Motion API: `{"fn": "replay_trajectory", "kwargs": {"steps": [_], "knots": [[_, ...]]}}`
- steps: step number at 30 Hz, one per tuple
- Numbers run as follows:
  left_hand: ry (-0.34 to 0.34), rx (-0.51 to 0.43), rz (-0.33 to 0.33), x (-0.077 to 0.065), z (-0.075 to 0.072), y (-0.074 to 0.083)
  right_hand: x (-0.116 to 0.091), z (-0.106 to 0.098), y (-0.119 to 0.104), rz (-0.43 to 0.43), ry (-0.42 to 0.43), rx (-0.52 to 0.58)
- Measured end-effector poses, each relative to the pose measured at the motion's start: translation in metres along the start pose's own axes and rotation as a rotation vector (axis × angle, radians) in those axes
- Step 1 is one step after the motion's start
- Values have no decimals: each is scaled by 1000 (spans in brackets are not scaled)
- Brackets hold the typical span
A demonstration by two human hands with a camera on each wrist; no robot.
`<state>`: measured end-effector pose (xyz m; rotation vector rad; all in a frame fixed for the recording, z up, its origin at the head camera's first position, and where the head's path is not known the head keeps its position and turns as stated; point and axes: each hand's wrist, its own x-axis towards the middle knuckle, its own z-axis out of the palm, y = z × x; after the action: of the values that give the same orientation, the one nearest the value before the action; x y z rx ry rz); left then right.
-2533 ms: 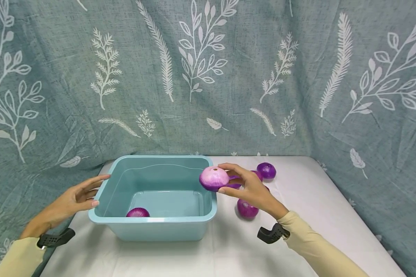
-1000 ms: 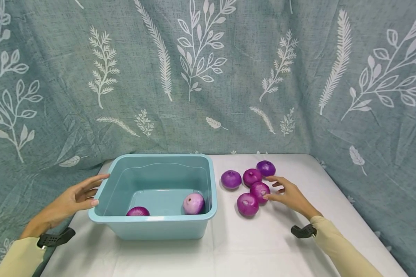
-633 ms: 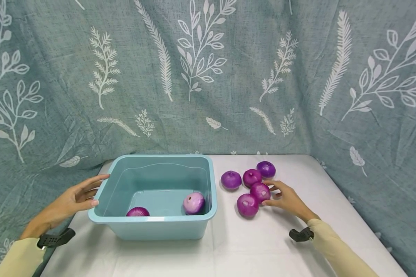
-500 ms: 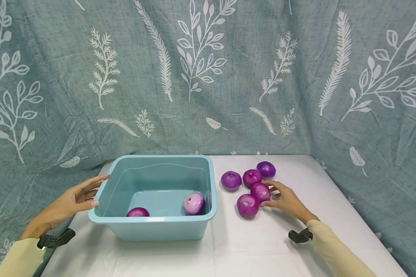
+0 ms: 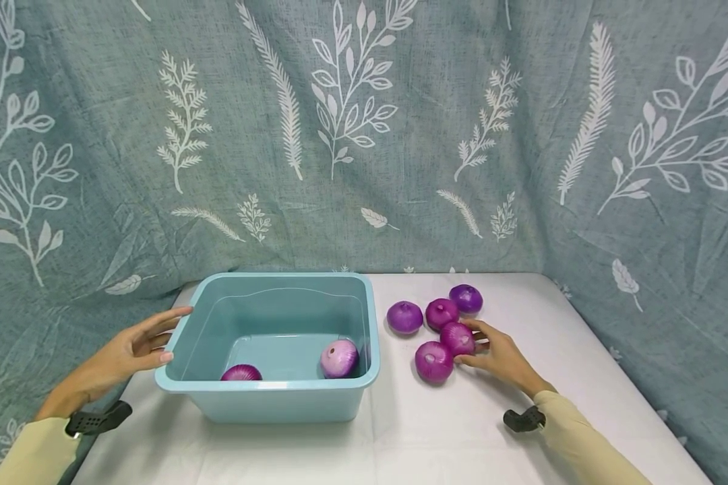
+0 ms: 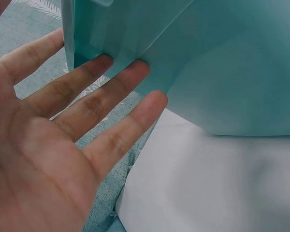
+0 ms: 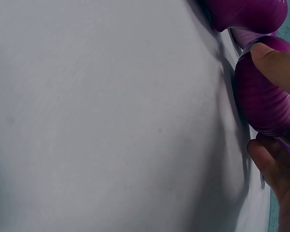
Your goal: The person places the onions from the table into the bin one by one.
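My left hand (image 5: 127,347) rests against the left side of a light blue plastic basin (image 5: 267,404), fingers fairly straight. In the left wrist view the fingertips of my left hand (image 6: 53,140) touch the basin's outer wall (image 6: 232,63). At the right, my right hand (image 5: 502,356) grips a red onion (image 5: 457,338) lying on the table. The right wrist view has the thumb on one side of that onion (image 7: 266,96) and fingers on the other. Another red onion (image 5: 433,362) sits against it. Inside the basin are a paler onion (image 5: 339,358) and a partly hidden onion (image 5: 241,372).
Behind the gripped onion lie a magenta onion (image 5: 441,314), a purple onion (image 5: 404,317) and a darker purple onion (image 5: 466,298). A white cloth (image 5: 425,438) covers the table. A patterned blue-green curtain (image 5: 340,215) closes off the back and sides.
The paler onion went from my right hand into the basin. My right hand moved right to the onion group and closed round one onion. The left hand stayed at the basin.
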<state>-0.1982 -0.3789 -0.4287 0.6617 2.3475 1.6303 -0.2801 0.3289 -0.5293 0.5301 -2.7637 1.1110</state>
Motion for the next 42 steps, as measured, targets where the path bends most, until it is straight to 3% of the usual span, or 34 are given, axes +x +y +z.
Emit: {"fn": "replay_trajectory", "kwargs": {"steps": [6, 19, 33, 42], "knots": [[22, 0, -18, -1, 0, -2, -5, -4, 0, -6, 7, -20], [1, -11, -1, -3, -2, -7, -10, -19, -12, -37, 42, 4], [-3, -25, 9, -6, -1, -10, -4, -24, -46, -77, 25, 75], [-13, -14, 32, 1, -1, -1, 4, -28, -66, -107, 21, 103]]}}
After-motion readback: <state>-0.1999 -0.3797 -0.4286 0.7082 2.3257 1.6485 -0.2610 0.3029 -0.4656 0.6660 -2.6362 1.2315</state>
